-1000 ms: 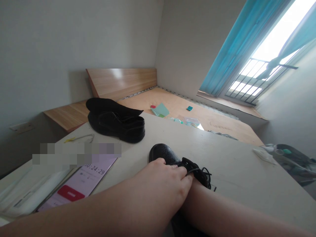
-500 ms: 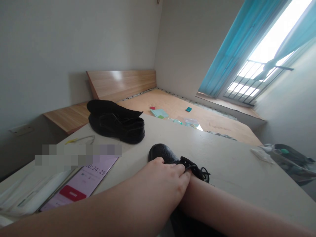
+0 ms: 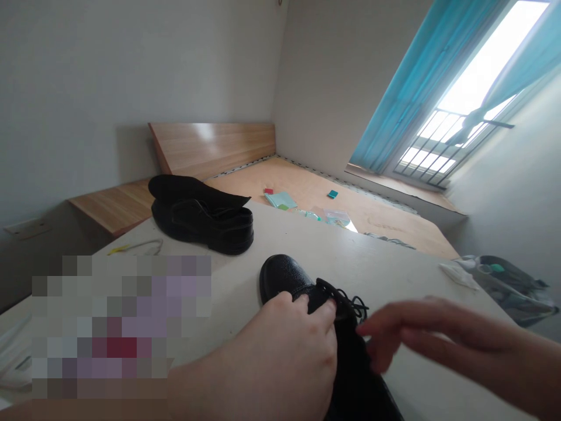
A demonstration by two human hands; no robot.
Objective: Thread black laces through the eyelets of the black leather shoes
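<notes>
A black lace-up leather shoe (image 3: 284,273) lies on the pale table with its toe pointing away from me. My left hand (image 3: 302,345) wraps over its near left side, fingers bent across the upper beside the laces (image 3: 353,301). Close to the right edge of the shoe is my right hand (image 3: 407,333), its fingers partly bent and apart, fingertips at the dark opening. Whether they touch the edge I cannot tell. The opening is too dark to see into. A second black shoe (image 3: 193,225) stands farther left, with a flat black insole (image 3: 188,190) lying on top.
The pale tabletop (image 3: 407,275) runs under both shoes. A blurred-out patch (image 3: 123,321) covers items at the left. Behind the table is a bed base (image 3: 302,175) with small packets on it. Plastic bags (image 3: 512,286) are at the right, below a window with blue curtains (image 3: 403,88).
My right hand has come out of the shoe's opening and moved right, uncovering the dark collar area. My left hand stays on the shoe. The view has shifted slightly.
</notes>
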